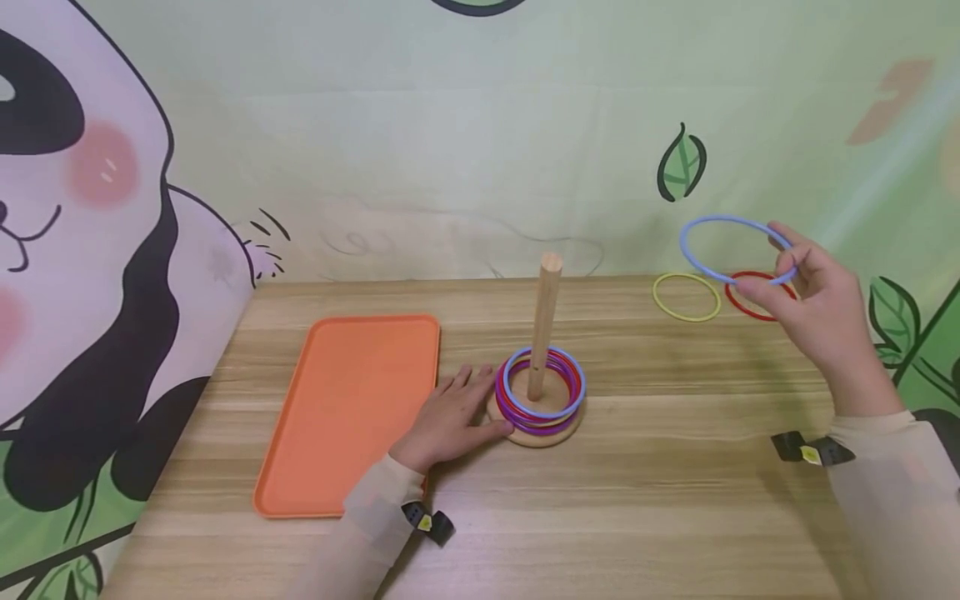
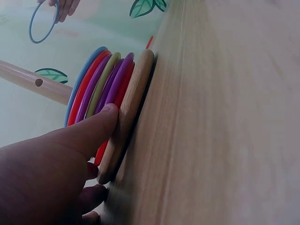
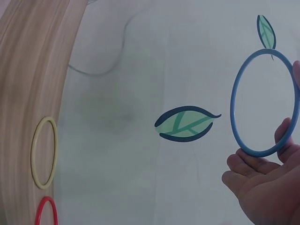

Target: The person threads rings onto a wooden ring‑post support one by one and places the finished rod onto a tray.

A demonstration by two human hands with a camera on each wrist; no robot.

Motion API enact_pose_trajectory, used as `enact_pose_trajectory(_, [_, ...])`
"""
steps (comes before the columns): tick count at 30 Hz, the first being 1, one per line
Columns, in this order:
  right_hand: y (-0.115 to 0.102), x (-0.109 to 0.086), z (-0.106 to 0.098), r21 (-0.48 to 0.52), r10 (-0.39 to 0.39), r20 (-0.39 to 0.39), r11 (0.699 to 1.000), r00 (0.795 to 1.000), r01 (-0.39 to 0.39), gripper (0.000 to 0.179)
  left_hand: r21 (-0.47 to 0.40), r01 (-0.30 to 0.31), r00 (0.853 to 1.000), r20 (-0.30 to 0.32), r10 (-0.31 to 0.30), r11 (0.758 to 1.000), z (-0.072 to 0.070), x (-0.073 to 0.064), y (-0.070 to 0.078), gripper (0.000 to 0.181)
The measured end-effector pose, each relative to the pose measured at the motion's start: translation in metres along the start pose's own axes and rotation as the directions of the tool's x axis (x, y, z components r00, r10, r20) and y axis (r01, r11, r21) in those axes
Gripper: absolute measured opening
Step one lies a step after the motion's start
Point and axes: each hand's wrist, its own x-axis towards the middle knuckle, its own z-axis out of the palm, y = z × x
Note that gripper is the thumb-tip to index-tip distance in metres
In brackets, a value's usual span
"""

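Observation:
My right hand [image 1: 821, 304] holds a blue ring [image 1: 688, 250] up in the air at the right, pinched between thumb and fingers. The right wrist view shows this blue ring [image 3: 233, 105] with nothing else on it. A round wooden base [image 1: 551, 442] with an upright wooden peg [image 1: 546, 317] stands mid-table. Around the peg lies a stack of red, purple, yellow and blue rings, a blue ring [image 1: 582, 379] on top. My left hand [image 1: 450, 421] rests beside the base with fingers extended, its thumb touching the stack's edge near the base [image 2: 133, 93].
A yellow ring [image 1: 655, 298] and a red ring [image 1: 750, 314] lie at the table's back right, below the raised hand. An orange tray [image 1: 360, 400] lies left of the peg stand, next to my left forearm. A printed backdrop [image 1: 450, 167] rises behind the wooden table [image 1: 660, 517].

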Motion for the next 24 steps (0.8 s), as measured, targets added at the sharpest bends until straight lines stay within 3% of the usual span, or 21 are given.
enact_pose_trajectory(14, [-0.022, 0.013, 0.004, 0.043, -0.085, 0.006, 0.995, 0.996, 0.085, 0.029, -0.003, 0.005, 1.0, 0.009, -0.005, 1.0, -0.002, -0.001, 0.002, 0.089])
enact_pose_trajectory(24, [-0.034, 0.016, 0.009, 0.313, -0.148, 0.014, 0.94, 0.989, 0.137, 0.027, -0.005, -0.001, 1.0, 0.006, 0.001, 1.0, -0.002, 0.0, 0.001, 0.089])
